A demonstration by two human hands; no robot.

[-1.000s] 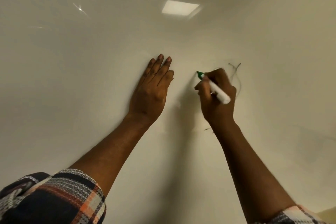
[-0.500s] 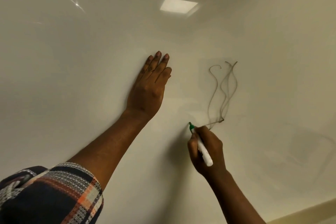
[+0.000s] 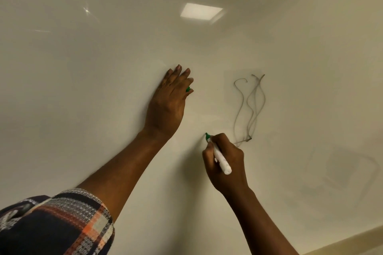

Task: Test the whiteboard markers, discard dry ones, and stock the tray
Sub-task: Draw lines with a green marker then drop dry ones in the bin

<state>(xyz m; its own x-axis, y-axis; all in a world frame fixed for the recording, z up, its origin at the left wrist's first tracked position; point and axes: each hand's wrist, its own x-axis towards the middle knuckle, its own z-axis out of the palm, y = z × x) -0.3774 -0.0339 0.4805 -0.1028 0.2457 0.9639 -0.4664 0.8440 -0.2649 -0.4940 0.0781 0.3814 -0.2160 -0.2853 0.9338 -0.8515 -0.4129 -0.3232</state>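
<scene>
Right hand is clamping marker mid-barrel, tip at whiteboard | left hand is pressing flat, fingers straight, over green cap | marker is likely handling light, rigid, slick; barrel is the best hold.

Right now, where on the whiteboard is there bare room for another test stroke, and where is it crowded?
Bare whiteboard lies left of the left hand and above it up to the light reflections. A narrower strip runs between the left hand and the squiggles. Crowded: around the right hand with the marker, the squiggles, and faint smudges lower right.
</scene>
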